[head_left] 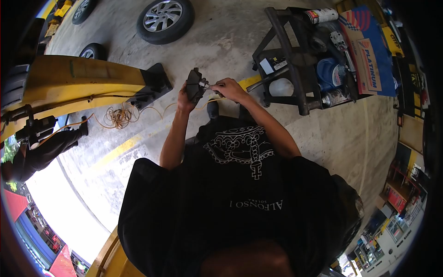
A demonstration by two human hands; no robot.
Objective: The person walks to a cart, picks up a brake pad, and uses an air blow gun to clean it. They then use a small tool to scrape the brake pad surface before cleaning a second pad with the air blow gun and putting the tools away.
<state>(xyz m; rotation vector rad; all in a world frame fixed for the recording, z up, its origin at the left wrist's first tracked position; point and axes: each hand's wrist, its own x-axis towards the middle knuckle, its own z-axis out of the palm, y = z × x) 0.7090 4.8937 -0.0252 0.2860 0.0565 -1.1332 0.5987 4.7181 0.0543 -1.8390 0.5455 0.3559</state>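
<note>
"Held what, left of the black cart (299, 87)?"

"Gripped a dark part (194, 86) in the left hand (185, 98), left of the cart; pinched a small pale metal piece (204, 85) against it with the right hand (228, 89), nearer the cart."

"Saw what farther left of the cart?"

"Noticed a coiled orange hose (119, 117) on the floor."

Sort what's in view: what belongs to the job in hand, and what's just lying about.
In hand:
- dark part, in the left hand
- small metal piece, by the right hand

Lying about:
- large wheel
- tangled orange line
- PLATINUM box
</note>
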